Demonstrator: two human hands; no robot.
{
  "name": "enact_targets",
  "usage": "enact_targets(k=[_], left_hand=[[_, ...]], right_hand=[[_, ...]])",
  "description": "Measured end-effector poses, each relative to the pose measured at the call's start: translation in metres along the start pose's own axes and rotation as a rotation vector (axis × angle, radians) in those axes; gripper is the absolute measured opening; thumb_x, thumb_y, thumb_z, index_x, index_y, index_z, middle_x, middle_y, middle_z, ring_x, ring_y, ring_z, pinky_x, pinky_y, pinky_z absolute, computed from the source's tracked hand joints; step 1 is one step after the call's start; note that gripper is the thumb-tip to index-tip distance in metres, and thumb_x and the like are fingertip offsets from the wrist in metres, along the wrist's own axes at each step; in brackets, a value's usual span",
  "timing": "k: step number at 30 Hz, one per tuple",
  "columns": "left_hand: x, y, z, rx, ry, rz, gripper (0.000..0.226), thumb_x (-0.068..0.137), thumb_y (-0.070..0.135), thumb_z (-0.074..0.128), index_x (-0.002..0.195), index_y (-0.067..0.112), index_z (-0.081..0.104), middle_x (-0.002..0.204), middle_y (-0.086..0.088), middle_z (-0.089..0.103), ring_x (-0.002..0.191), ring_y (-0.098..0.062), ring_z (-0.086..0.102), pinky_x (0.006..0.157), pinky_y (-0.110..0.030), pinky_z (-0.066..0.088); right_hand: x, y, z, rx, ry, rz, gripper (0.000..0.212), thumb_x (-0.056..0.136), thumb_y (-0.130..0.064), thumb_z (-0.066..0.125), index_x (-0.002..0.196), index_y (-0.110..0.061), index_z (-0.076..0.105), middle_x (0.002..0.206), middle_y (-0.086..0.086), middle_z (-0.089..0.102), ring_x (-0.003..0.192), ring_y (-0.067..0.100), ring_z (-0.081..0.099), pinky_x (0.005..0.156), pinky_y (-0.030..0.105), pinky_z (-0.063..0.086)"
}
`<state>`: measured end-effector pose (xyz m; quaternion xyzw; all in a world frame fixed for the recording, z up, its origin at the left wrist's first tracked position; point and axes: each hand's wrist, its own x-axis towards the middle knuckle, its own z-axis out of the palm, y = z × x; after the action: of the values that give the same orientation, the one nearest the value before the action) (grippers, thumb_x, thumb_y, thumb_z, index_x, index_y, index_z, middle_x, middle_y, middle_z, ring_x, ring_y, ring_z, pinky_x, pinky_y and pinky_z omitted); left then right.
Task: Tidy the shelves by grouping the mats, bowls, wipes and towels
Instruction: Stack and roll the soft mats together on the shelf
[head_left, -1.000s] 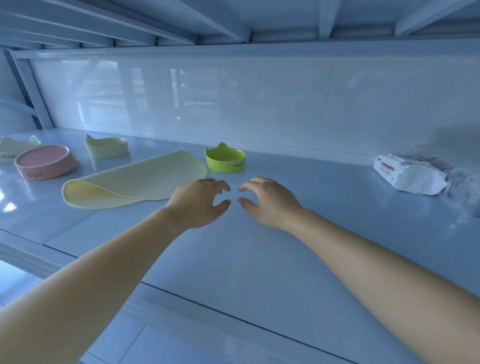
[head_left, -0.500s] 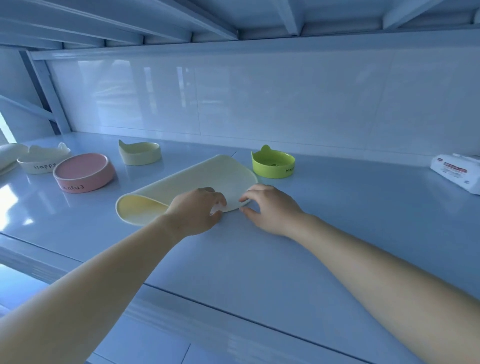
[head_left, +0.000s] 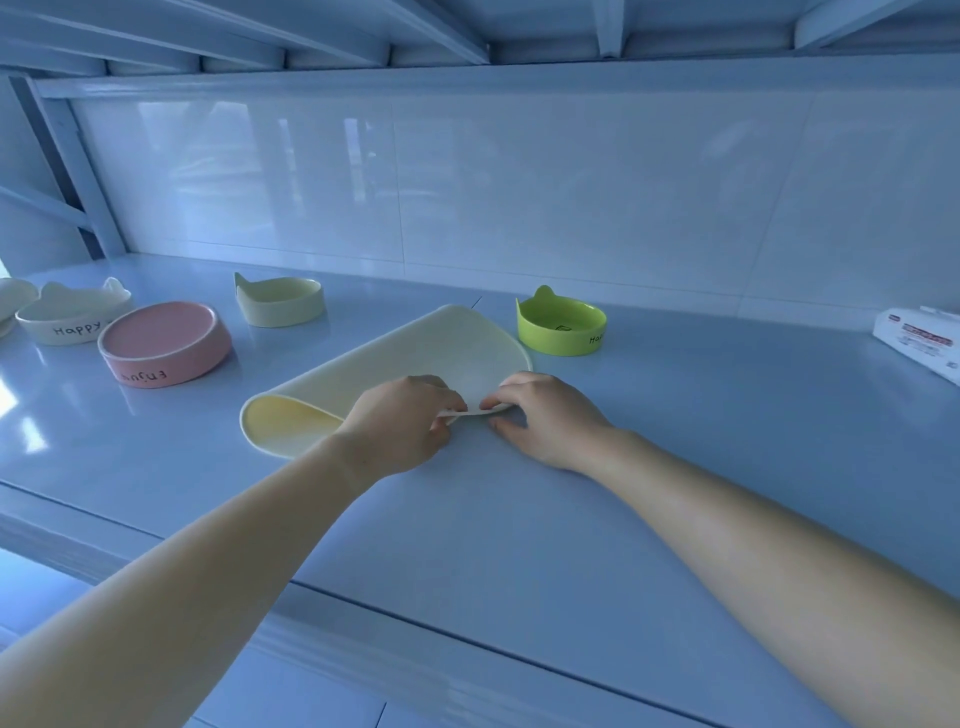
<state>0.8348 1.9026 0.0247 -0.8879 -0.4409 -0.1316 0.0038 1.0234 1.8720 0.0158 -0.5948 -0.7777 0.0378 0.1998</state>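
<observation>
Mat step: folded mat (head_left: 415, 348) lies mid-shelf (head_left: 571, 519), left of the green bowl (head_left: 563, 322). Left grip (head_left: 400, 421) and right grip (head_left: 545, 421) both pinch its near edge, fingers curled. Next: lift clear and carry it to the mats group. Versus 0.5 s ago: the edge is now raised off the shelf

Pale-yellow mat (head_left: 415, 345), seemingly folded double

Storeroom; metal shelf (head_left: 675, 493) bearing pet bowls (head_left: 561, 325), wipes (head_left: 917, 340).
</observation>
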Motion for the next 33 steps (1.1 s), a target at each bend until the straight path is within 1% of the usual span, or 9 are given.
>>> enact_targets(k=[5, 7, 10, 15, 18, 24, 27, 30, 33], left_hand=[[-0.003, 0.003, -0.007, 0.029, 0.053, -0.012, 0.040, 0.086, 0.014, 0.042, 0.117, 0.034, 0.059, 0.117, 0.010, 0.060, 0.106, -0.019, 0.056, 0.077, -0.031, 0.049], [-0.008, 0.005, -0.010, 0.021, 0.089, -0.035, 0.043, 0.085, 0.011, 0.042, 0.117, 0.034, 0.058, 0.118, 0.011, 0.060, 0.105, -0.018, 0.056, 0.074, -0.029, 0.047], [-0.020, 0.001, -0.014, 0.018, 0.111, -0.073, 0.047, 0.083, 0.005, 0.043, 0.114, 0.034, 0.061, 0.118, 0.012, 0.060, 0.106, -0.016, 0.055, 0.071, -0.025, 0.043], [-0.043, -0.012, -0.009, -0.026, 0.117, -0.116, 0.052, 0.078, -0.001, 0.042, 0.113, 0.032, 0.063, 0.117, 0.009, 0.062, 0.108, -0.017, 0.056, 0.084, -0.034, 0.049], [-0.051, -0.013, -0.007, -0.002, 0.052, -0.126, 0.046, 0.081, 0.005, 0.045, 0.113, 0.033, 0.062, 0.117, 0.009, 0.060, 0.107, -0.016, 0.055, 0.083, -0.032, 0.049], [-0.051, -0.028, -0.019, 0.027, 0.053, -0.110, 0.034, 0.084, 0.017, 0.049, 0.110, 0.035, 0.061, 0.114, 0.014, 0.059, 0.106, -0.013, 0.054, 0.075, -0.030, 0.048], [-0.045, -0.041, -0.024, 0.055, 0.042, -0.108, 0.034, 0.086, 0.021, 0.049, 0.114, 0.036, 0.058, 0.121, 0.015, 0.056, 0.111, -0.011, 0.051, 0.072, -0.025, 0.044], [-0.042, -0.058, -0.027, 0.075, 0.034, -0.081, 0.037, 0.086, 0.025, 0.050, 0.119, 0.039, 0.054, 0.127, 0.017, 0.052, 0.114, -0.009, 0.048, 0.078, -0.028, 0.047], [-0.039, -0.078, -0.032, 0.086, 0.006, -0.072, 0.038, 0.085, 0.033, 0.052, 0.121, 0.044, 0.049, 0.129, 0.022, 0.046, 0.114, -0.008, 0.048, 0.077, -0.028, 0.047]], right_hand=[[0.002, 0.003, -0.002, 0.064, 0.057, -0.025, 0.022, 0.090, -0.024, 0.051, 0.102, -0.027, 0.069, 0.101, 0.003, 0.063, 0.097, 0.024, 0.058, 0.078, 0.039, 0.050], [0.004, 0.003, -0.003, 0.105, 0.084, -0.034, 0.020, 0.090, -0.026, 0.052, 0.101, -0.027, 0.069, 0.099, 0.003, 0.064, 0.094, 0.024, 0.059, 0.077, 0.038, 0.051], [0.005, 0.000, 0.000, 0.129, 0.064, -0.070, 0.017, 0.088, -0.030, 0.056, 0.098, -0.027, 0.069, 0.099, 0.000, 0.065, 0.091, 0.021, 0.059, 0.077, 0.037, 0.051], [0.005, -0.013, 0.007, 0.131, 0.055, -0.136, 0.012, 0.085, -0.029, 0.061, 0.090, -0.024, 0.071, 0.098, -0.001, 0.065, 0.092, 0.020, 0.059, 0.078, 0.035, 0.050], [0.004, -0.018, 0.007, 0.087, 0.016, -0.148, 0.012, 0.085, -0.023, 0.062, 0.092, -0.020, 0.071, 0.101, 0.001, 0.065, 0.096, 0.021, 0.058, 0.080, 0.033, 0.049], [0.010, -0.028, 0.003, 0.049, 0.042, -0.118, 0.016, 0.086, -0.021, 0.058, 0.096, -0.017, 0.069, 0.108, 0.001, 0.065, 0.099, 0.020, 0.058, 0.079, 0.027, 0.044], [0.015, -0.034, 0.006, 0.044, 0.086, -0.082, 0.015, 0.087, -0.021, 0.056, 0.094, -0.017, 0.070, 0.103, 0.003, 0.067, 0.098, 0.021, 0.058, 0.074, 0.025, 0.042], [0.025, -0.042, 0.008, 0.045, 0.138, -0.014, 0.015, 0.087, -0.022, 0.056, 0.092, -0.017, 0.070, 0.099, 0.004, 0.068, 0.095, 0.021, 0.058, 0.072, 0.025, 0.040], [0.034, -0.052, 0.011, 0.060, 0.184, 0.043, 0.013, 0.086, -0.020, 0.056, 0.089, -0.016, 0.069, 0.096, 0.004, 0.068, 0.093, 0.021, 0.060, 0.068, 0.024, 0.037]])
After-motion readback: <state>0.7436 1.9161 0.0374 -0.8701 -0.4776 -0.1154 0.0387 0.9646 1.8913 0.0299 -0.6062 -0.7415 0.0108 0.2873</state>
